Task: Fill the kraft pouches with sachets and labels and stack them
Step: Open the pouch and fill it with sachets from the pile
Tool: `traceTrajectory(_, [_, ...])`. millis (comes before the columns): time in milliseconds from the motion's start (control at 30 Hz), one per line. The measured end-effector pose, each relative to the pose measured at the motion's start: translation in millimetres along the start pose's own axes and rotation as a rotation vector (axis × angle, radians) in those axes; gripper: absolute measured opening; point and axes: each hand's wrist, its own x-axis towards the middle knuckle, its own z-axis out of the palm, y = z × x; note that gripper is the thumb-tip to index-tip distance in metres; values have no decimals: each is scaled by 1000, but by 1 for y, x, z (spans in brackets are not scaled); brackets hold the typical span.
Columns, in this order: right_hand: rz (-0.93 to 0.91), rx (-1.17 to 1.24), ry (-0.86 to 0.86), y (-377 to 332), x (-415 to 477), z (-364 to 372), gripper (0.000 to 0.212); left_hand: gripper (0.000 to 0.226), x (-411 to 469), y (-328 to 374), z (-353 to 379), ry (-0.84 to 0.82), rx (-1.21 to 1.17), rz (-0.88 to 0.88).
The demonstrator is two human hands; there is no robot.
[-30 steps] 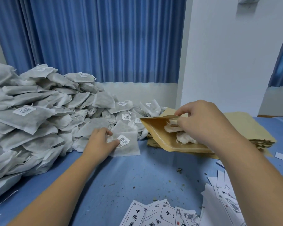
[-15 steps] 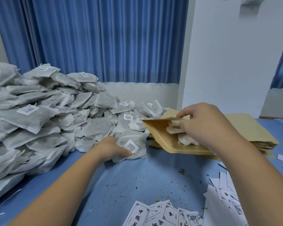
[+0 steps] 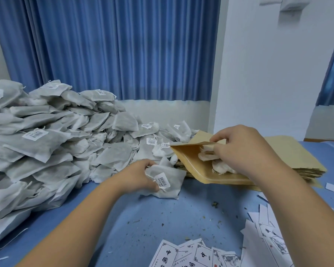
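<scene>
one sachet in hand, pouch mouth held open

the left hand [image 3: 137, 176] has its fingers curled round the left edge of a white sachet [image 3: 168, 183] with a barcode tag. the sachet lies on the blue table [image 3: 162, 218], at the near foot of the sachet heap [image 3: 46, 143]. just right of it, the right hand [image 3: 239, 149] pinches the upper lip of the open kraft pouch [image 3: 189, 162]. its other fingers are bent down into the mouth, by the sachets already inside [image 3: 208, 156].

likely slips from here: the held sachet is soft and gripped by one edge, so it could fold or catch on the pouch's lower lip. its tag string may also snag a neighbour in the heap and drag it along. if the right pinch loosens, the mouth would close flat. the pouch rests on the stack of empty pouches [image 3: 297, 155], and a hard push could slide it.

both forearms reach forward from the near edge, the left low over the table, the right angled in from the right with the wrist bent down. printed labels [image 3: 191, 255] lie near, between the arms, untouched.
</scene>
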Motion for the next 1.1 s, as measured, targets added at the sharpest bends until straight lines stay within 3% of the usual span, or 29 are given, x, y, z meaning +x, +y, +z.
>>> traceTrajectory(67, [7,-10,21,1,1,-1,15,50,-3,7,-8,-40,-10,9])
traceTrajectory(200, [20,-10,36,2,1,-2,17,23,-18,25,-31,-229,-117,76])
traceTrajectory(367, [33,-32,44,3,3,-1,22,24,-40,55,-47,-598,-409,201])
traceTrajectory(467, [32,-45,49,3,3,1,10,25,-46,73,-39,-680,-488,250])
traceTrajectory(667, [-7,-66,103,2,3,-1,19,16,-46,88,-15,-619,-412,121])
traceTrajectory(1100, [-21,2,114,2,2,-3,21,15,-38,86,2,-401,-799,-91])
